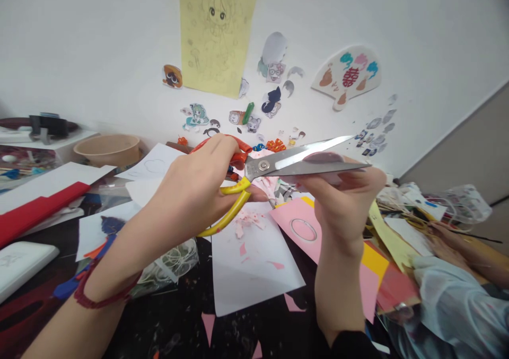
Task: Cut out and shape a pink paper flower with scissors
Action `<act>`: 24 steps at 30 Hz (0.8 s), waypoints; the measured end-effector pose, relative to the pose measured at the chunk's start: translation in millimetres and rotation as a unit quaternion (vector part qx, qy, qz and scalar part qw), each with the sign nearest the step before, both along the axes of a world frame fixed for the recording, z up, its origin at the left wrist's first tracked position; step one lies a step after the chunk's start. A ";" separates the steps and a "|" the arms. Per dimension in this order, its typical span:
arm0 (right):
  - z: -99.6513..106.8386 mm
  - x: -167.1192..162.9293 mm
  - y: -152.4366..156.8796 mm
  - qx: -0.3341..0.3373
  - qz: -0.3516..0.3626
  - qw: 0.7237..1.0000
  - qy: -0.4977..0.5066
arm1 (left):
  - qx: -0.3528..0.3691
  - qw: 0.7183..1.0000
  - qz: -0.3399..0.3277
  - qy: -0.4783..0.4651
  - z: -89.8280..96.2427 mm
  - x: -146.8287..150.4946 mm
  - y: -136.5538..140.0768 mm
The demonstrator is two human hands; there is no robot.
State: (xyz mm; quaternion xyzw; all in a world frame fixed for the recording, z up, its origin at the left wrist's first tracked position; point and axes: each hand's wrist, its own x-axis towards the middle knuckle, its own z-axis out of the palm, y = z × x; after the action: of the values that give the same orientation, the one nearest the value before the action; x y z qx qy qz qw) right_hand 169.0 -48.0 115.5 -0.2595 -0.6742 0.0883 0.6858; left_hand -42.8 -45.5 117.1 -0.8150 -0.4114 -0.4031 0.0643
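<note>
My left hand [202, 173] is closed round the handles of a pair of scissors [263, 166], one handle red and the other yellow. Their metal blades point right and stand partly apart. At the blades, my right hand [345, 194] is closed on a small pink piece of paper [324, 157], whose lower part is hidden by the lower blade and my fingers. Below both hands lies a white sheet of paper [254, 269] with pink scraps on it. Pink paper [288, 216] with a silver ring-shaped outline lies beside my right wrist.
A beige bowl [107, 149] and a white box-like device [26, 266] are at left. A bag of pale string [170, 263] lies near my left forearm. At right, another person's hand [445, 242] rests by papers. Stickers and a yellow drawing [217, 41] cover the wall.
</note>
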 end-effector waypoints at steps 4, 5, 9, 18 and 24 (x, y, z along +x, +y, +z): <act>0.5 -0.8 1.3 0.017 -0.020 1.000 -0.010 | -0.001 1.000 0.009 -0.001 2.2 1.2 -0.9; 0.8 -1.3 2.2 0.031 -0.013 0.999 -0.011 | -0.004 1.000 0.011 0.002 2.6 1.3 -1.3; 1.0 -2.2 6.1 0.068 0.024 0.997 0.003 | -0.009 1.000 0.011 0.010 2.7 1.0 -2.1; -1.0 -0.7 8.0 0.081 0.036 0.996 0.007 | -0.022 1.000 -0.007 -0.009 1.7 2.3 1.8; 2.3 -4.7 5.3 0.081 0.062 0.995 0.003 | -0.046 0.999 -0.002 -0.022 1.7 3.9 3.5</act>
State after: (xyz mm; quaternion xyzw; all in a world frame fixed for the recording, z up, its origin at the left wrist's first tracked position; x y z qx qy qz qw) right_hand 164.3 -42.7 117.8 -0.1606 -0.6918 0.0768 0.6998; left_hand -38.9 -42.0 118.8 -0.8091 -0.4287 -0.4015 0.0170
